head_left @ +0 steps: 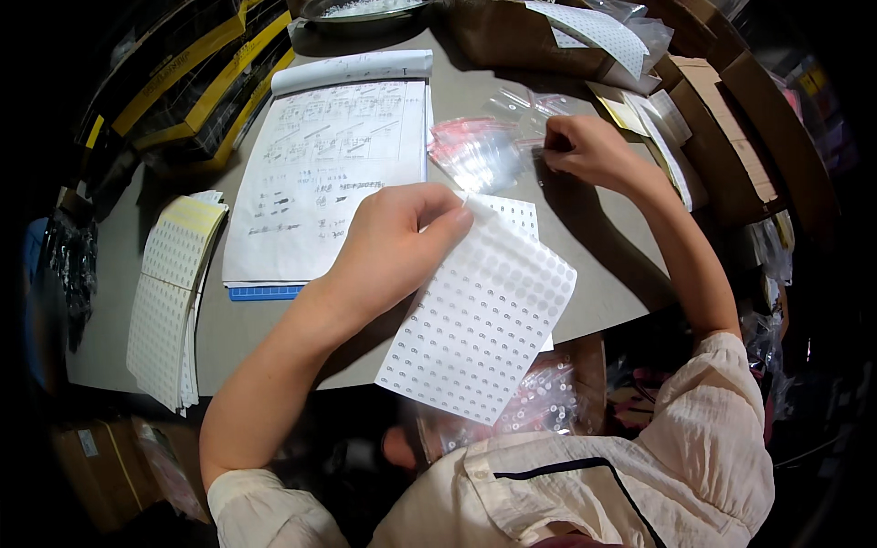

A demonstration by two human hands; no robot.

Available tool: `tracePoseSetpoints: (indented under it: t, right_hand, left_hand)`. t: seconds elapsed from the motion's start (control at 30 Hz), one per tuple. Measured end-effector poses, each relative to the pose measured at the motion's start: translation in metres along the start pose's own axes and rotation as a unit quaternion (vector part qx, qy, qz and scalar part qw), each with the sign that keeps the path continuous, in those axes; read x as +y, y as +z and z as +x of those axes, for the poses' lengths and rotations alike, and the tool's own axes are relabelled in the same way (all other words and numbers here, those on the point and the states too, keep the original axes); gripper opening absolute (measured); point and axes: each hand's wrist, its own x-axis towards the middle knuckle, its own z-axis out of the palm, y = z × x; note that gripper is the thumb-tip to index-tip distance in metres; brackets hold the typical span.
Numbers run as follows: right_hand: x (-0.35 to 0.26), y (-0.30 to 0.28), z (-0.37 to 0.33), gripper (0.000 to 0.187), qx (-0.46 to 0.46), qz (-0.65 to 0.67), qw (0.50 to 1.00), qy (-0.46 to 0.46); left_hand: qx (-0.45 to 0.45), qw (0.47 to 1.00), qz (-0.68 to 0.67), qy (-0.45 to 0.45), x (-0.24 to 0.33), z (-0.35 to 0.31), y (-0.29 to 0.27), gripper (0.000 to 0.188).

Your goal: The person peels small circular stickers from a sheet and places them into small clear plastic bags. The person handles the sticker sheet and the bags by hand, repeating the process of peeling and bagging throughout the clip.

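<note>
My left hand [402,228] pinches the top corner of a white sheet of small round stickers [466,338], tilted over the table's front edge. Rows near its top look bare, and printed dots fill the rest. Under it lies another sticker sheet [521,215], mostly hidden. To the right, my right hand [589,151] has its fingers curled closed at the edge of a small clear zip bag [532,143]; the fingertips are partly in shadow. Beside that hand, a fanned pile of clear zip bags with red seals [480,151] lies on the table.
A clipboard with handwritten pages [329,173] lies left of centre. More sticker sheets [169,292] hang over the table's left edge. Cardboard boxes [722,119] line the right side. Below the front edge, a box holds bags of small white rings [548,402]. Yellow-striped black crates [196,91] stand back left.
</note>
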Motion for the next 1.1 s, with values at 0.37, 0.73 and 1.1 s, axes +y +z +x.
tracePoseSetpoints:
  t: [0.37,0.73,1.1]
  right_hand:
    - [-0.016,-0.015,0.009,0.016,-0.022,0.298,0.954,0.032]
    - [-0.013,0.006,0.037,0.027,0.05,-0.091,0.994,-0.024]
    - [-0.05,-0.012,-0.032,0.057,-0.223,0.381,0.897,0.03]
  left_hand:
    - [0.001,0.999,-0.034,-0.002,-0.001,-0.001,0.001,0.019]
    - [-0.012,0.998,-0.003,0.054,0.009,-0.009,0.001,0.018]
    - [0.007,0.978,0.089,0.187,0.013,-0.011,0.003,0.009]
